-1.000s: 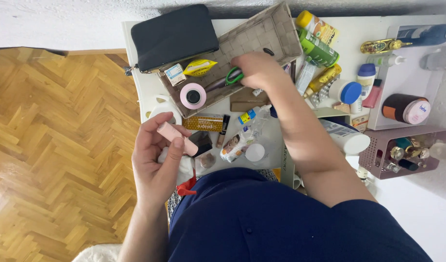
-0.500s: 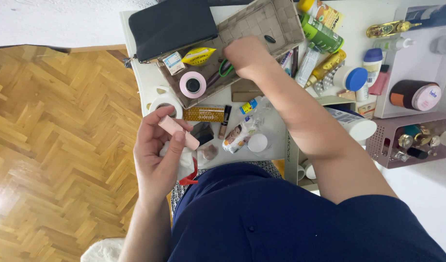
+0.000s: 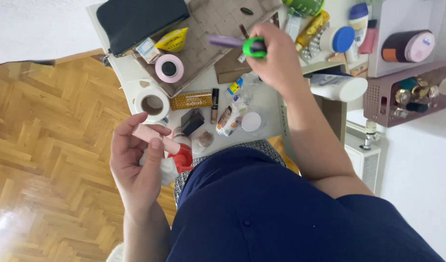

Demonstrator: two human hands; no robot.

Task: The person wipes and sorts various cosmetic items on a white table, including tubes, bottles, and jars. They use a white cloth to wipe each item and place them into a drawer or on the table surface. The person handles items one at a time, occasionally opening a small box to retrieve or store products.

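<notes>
Scissors lifted out of the tray in the right hand; pink tube held in the left.

The right hand (image 3: pixel 276 51) has just come up from the woven tray (image 3: pixel 218 29), where a second ago it was reaching in among the clutter, and now grasps small scissors (image 3: pixel 240 44) by their green handles, so the pick-up looks finished and the scissors are free of the tray. They hang above the tray's near edge, long axis roughly level, purple blades pointing toward the table's left side, handles toward the palm. The left hand (image 3: pixel 135 167) has stayed low, off the table's near-left corner, thumb and fingers closed around a pale pink tube (image 3: pixel 155 138) that slants from upper left to lower right. A pink tape roll (image 3: pixel 168 68) remains in the tray's left corner.
</notes>
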